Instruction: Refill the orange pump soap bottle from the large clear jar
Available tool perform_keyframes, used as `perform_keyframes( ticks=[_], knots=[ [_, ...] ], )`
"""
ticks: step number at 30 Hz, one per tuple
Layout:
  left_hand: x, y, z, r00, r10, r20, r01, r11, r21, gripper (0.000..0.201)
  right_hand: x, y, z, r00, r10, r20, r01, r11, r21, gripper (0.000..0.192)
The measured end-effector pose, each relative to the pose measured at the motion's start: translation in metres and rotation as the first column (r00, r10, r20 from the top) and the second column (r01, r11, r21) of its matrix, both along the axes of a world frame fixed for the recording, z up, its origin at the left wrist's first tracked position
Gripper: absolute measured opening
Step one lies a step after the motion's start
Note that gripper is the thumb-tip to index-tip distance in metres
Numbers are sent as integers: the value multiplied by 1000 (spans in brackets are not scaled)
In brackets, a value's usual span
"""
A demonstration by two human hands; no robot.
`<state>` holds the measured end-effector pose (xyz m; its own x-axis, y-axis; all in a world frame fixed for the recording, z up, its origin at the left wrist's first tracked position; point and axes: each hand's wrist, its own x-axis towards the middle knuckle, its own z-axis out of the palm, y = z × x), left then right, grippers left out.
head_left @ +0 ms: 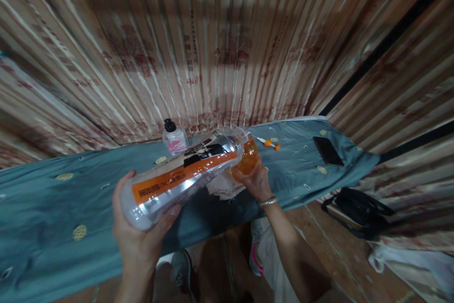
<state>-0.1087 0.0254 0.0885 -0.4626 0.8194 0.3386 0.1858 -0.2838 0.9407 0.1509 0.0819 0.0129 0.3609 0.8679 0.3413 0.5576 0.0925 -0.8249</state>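
In my left hand (138,232) lies the base of a large clear plastic bottle (187,170) with an orange and silver label. It is tilted, its neck pointing right and away from me. My right hand (257,180) grips a small orange container (249,157), whose top meets the bottle's mouth. I cannot tell whether liquid is flowing between them. Below the container a crumpled whitish cloth (225,187) rests on the table. Just beyond my right hand lies a syringe-like tool (267,143) with orange parts.
A clear bottle with a black cap (175,137) stands at the back of the teal-covered table (95,194). A black phone (327,151) lies at the right end. A dark bag (358,211) sits lower right. Patterned curtains (213,47) hang behind.
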Motion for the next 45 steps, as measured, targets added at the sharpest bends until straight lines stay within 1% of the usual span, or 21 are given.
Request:
perform_keyframes(
  ticks=[5,10,17,21,25,29,37,41,45],
  knots=[
    [1,-1,2,1000,-12,-19,12,1000,-13,100,0,-1,2,1000,-14,-11,14,999,-40,74],
    [1,-1,2,1000,-7,-6,7,1000,1,101,0,-1,4,1000,-19,-4,19,1000,-18,71],
    [1,-1,1,1000,-14,11,14,1000,-7,103,0,-2,4,1000,-16,-27,15,1000,-27,71],
    [1,-1,1,1000,-23,-6,23,1000,-10,101,-1,-2,4,999,5,-35,-6,1000,-13,72],
    [1,-2,1,999,-3,-38,2,1000,-21,100,0,-1,3,1000,-6,-23,6,1000,-23,72],
    [1,-2,2,999,-16,-47,15,1000,-14,101,0,-1,2,1000,-22,10,22,1000,1,71],
    [1,-2,4,998,-6,-65,5,1000,-9,99,-1,-2,3,1000,-26,-15,25,999,-46,73],
    [2,-3,5,998,-2,-67,2,1000,3,97,-1,-1,3,1000,-25,-2,25,999,-30,74],
    [1,-3,4,998,-11,-62,11,1000,-5,98,0,0,4,1000,-24,-15,23,999,-42,72]
  ],
)
